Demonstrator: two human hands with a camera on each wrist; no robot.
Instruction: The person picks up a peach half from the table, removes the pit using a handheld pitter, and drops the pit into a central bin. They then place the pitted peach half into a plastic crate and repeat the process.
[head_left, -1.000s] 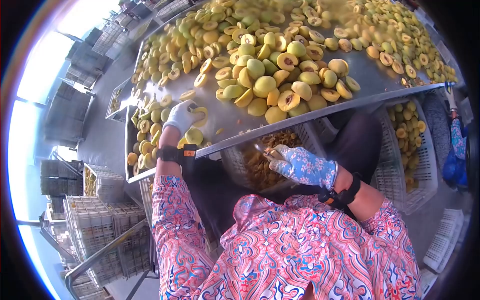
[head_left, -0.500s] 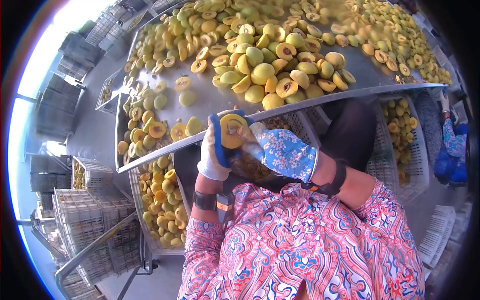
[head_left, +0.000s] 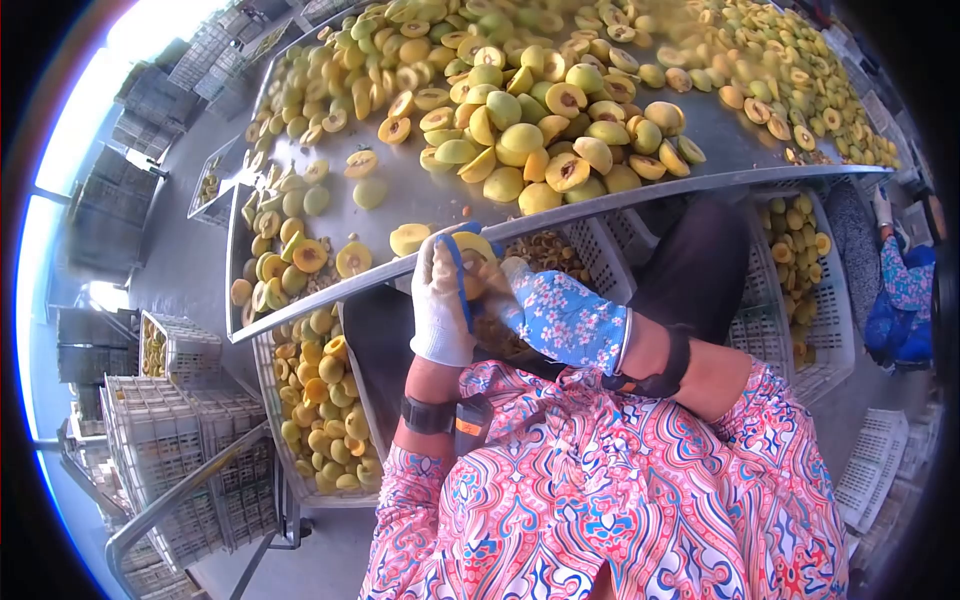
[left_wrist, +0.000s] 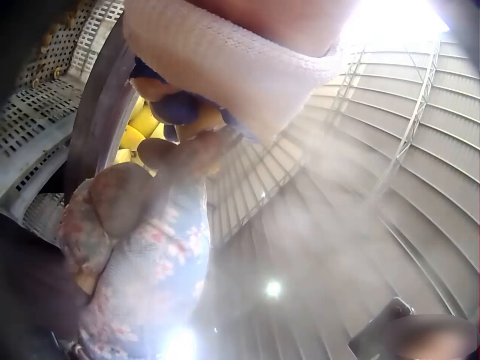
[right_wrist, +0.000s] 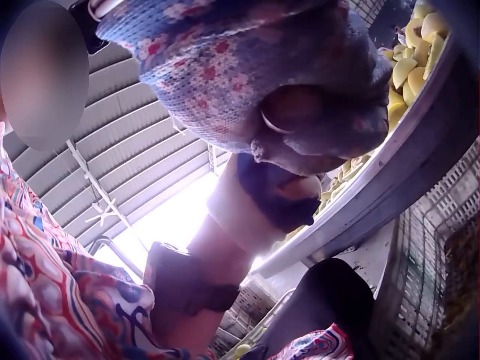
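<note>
In the head view my left hand (head_left: 442, 305), in a white glove with a blue palm, grips a yellow fruit half (head_left: 474, 246) just over the table's near rim. My right hand (head_left: 572, 316), in a blue flowered glove, meets it from the right, fingers curled round a small tool that is mostly hidden. The left wrist view shows the flowered right glove (left_wrist: 154, 259) below the left hand's blue fingertips. A thin curved metal edge of the tool (right_wrist: 276, 124) glints by the right glove (right_wrist: 262, 82) in the right wrist view.
Heaps of fruit halves (head_left: 520, 130) cover much of the metal table (head_left: 330, 215). Beneath its rim stand a crate of halves (head_left: 325, 410), a crate of brown scraps (head_left: 600, 262) and another fruit crate (head_left: 800, 270). Another person (head_left: 905, 290) is at the far right.
My left hand has come from the tabletop at the left, with fruit, to my right hand, and has since turned slightly. My right hand has moved left; its tool, visible earlier, is now mostly hidden.
</note>
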